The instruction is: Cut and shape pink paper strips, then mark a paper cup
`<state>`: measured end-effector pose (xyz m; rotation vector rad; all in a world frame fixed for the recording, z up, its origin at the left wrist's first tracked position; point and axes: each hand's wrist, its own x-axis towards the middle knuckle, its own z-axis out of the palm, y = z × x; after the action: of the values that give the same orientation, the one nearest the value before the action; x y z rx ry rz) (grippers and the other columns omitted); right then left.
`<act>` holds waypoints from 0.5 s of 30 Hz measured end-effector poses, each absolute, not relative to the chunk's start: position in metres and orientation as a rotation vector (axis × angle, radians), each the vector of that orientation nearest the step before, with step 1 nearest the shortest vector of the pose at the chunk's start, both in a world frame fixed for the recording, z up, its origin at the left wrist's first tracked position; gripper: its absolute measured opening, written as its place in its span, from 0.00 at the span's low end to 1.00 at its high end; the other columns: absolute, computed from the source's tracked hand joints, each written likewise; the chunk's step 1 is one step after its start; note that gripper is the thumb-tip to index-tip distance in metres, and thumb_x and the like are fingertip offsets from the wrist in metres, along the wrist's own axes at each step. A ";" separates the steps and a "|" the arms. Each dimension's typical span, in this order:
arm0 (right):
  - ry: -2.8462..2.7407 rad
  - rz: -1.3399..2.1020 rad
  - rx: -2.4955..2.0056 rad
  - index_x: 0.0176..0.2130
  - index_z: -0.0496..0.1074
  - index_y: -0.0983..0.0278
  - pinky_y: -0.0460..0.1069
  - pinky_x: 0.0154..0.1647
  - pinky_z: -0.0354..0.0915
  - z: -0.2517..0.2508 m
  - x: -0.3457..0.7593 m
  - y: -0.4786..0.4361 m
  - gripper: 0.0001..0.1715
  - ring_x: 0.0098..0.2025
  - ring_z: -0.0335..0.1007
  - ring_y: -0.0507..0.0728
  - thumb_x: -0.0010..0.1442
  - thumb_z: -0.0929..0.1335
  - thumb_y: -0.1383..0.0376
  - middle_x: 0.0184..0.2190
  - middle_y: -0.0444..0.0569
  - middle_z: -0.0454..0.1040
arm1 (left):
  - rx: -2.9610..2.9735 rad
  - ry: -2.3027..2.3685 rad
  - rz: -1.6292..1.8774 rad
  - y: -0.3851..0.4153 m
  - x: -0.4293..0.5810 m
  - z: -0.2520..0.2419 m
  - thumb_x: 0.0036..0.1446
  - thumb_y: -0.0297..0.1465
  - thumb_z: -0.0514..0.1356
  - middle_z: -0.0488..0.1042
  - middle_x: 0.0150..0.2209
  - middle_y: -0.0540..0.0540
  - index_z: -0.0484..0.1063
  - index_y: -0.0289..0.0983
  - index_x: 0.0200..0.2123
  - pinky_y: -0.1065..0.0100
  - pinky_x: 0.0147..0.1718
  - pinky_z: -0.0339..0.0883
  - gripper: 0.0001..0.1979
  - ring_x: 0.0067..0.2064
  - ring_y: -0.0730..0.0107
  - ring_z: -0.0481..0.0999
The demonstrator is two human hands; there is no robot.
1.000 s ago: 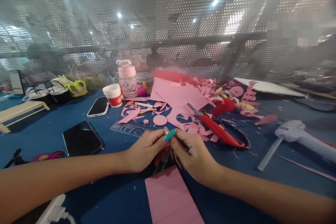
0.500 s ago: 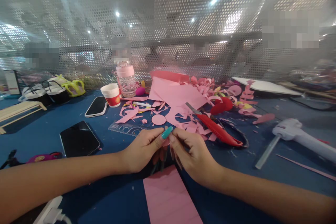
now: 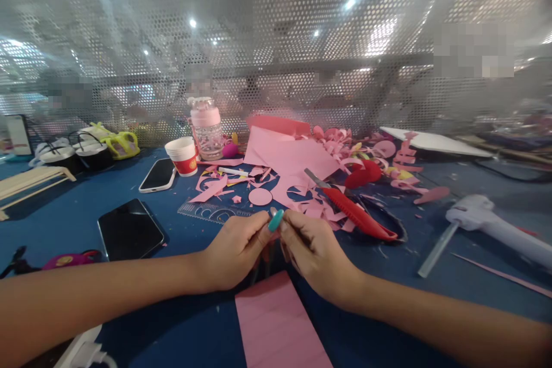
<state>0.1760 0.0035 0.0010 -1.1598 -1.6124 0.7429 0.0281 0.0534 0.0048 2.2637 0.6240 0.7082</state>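
My left hand point(image 3: 241, 247) and my right hand point(image 3: 319, 253) meet in front of me with fingertips pressed together. Both are closed in a pinch, the left thumb's teal nail on top. Whatever lies between the fingertips is hidden or too small to name. Just below them a pink paper sheet point(image 3: 280, 322) lies flat on the blue table. Beyond the fingers are a pink paper circle point(image 3: 260, 196) and a clear stencil ruler point(image 3: 207, 213). A red utility knife point(image 3: 357, 213) with its blade out lies past my right hand.
Pink paper scraps and sheets point(image 3: 297, 155) heap up at the back. To the left are a black phone point(image 3: 130, 230), a white-edged phone point(image 3: 157, 175), stacked paper cups point(image 3: 181, 156) and a bottle point(image 3: 207, 129). A glue gun point(image 3: 483, 218) with a glue stick rests at right.
My hands stay together in nearly the same place. The left thumb has tilted more upright, and the pinkish bit glimpsed under it is now hidden.
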 end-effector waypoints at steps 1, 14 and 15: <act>-1.562 0.741 -1.186 0.22 0.56 0.62 0.43 0.15 0.48 0.001 0.177 0.006 0.16 0.15 0.47 0.46 0.60 0.59 0.61 0.14 0.37 0.52 | 2.270 0.624 0.733 0.053 0.027 0.004 0.63 0.34 0.43 0.64 0.18 0.55 0.58 0.37 0.25 0.76 0.18 0.56 0.15 0.18 0.79 0.64; -1.518 0.904 -1.185 0.24 0.55 0.62 0.42 0.14 0.52 -0.004 0.179 0.012 0.20 0.16 0.51 0.47 0.62 0.55 0.54 0.16 0.38 0.56 | 2.161 0.694 0.704 0.054 0.029 0.004 0.63 0.37 0.41 0.63 0.18 0.54 0.59 0.37 0.25 0.75 0.17 0.57 0.17 0.17 0.78 0.63; -1.550 0.884 -1.178 0.25 0.54 0.62 0.43 0.15 0.52 -0.004 0.178 0.011 0.19 0.17 0.51 0.47 0.63 0.55 0.55 0.17 0.38 0.55 | 2.163 0.710 0.708 0.055 0.030 0.004 0.63 0.38 0.41 0.63 0.17 0.54 0.59 0.37 0.26 0.74 0.17 0.57 0.17 0.17 0.78 0.62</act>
<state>0.1784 0.0113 -0.0039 -1.1779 -1.5500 0.8841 0.0297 0.0547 0.0041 2.1628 0.7099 0.7085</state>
